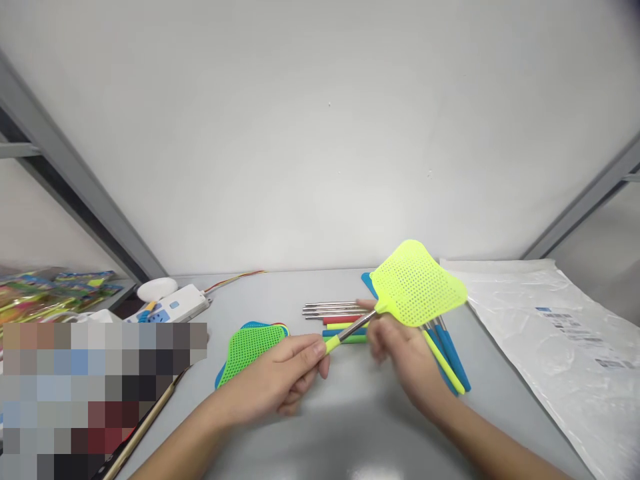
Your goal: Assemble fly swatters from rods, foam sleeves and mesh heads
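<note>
A yellow-green fly swatter (419, 283) is held up at a slant, its mesh head to the upper right and a metal rod below it. My left hand (295, 370) is closed round its short yellow grip. My right hand (400, 350) is at the neck, partly behind the mesh head. Its fingers are blurred and partly covered, so whether they grip the rod is unclear. Beneath the swatter lie metal rods (327, 309) and coloured handles (330, 335) in red, yellow, blue and green. A stack of swatter heads, green mesh (255, 347) on top, lies by my left forearm.
More swatters with blue handles (453, 357) and a yellow one lie to the right, beside a large white plastic mailing bag (540, 333). At the left are a power strip (183, 303), a white round object (157, 289), colourful packets (65, 287) and a blurred-out area.
</note>
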Demonstrator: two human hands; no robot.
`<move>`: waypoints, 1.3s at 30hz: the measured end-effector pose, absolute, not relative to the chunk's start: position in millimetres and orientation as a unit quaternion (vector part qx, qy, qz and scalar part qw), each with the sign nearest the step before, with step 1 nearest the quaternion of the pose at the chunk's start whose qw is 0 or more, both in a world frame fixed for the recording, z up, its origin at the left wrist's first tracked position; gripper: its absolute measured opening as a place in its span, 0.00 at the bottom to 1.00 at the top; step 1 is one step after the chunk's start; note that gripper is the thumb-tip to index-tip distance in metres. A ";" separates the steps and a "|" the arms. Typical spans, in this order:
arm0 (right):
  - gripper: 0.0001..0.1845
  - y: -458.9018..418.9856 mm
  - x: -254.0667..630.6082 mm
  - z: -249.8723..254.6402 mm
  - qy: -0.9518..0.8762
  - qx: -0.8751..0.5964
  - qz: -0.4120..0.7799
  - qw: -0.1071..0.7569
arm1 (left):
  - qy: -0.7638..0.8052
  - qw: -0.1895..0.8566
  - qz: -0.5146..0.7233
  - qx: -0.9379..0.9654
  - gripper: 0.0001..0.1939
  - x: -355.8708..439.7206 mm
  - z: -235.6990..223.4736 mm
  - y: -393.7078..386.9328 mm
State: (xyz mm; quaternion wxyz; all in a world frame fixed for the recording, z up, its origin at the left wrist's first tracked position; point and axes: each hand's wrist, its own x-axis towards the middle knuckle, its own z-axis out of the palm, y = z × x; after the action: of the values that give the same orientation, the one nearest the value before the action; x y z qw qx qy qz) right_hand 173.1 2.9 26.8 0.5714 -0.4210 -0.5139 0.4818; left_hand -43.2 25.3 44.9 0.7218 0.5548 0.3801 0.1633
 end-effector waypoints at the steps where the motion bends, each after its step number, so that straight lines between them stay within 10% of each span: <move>1: 0.14 -0.8 169.2 26.6 -0.558 -0.410 0.491 0.528 | 0.362 0.745 0.166 0.535 0.21 -40.1 43.1 23.2; 12: 0.13 -6.2 184.3 46.8 -0.617 -0.441 0.445 0.477 | 0.317 0.721 0.136 0.601 0.19 -5.4 11.1 0.7; 22: 0.19 -34.9 289.6 36.9 -0.619 -0.730 0.056 0.283 | 0.337 0.686 0.063 0.641 0.16 -12.8 17.5 6.6; 39: 0.15 11.5 281.7 32.4 -0.616 -0.787 0.018 0.022 | 0.335 0.674 0.038 0.657 0.13 -16.5 23.5 9.3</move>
State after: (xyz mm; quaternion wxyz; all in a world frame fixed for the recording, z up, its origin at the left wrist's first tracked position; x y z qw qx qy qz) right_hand 281.7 11.5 32.4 0.0225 -0.7869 -0.6164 0.0178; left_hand -16.5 9.3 23.5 0.6737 0.6575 0.3352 0.0380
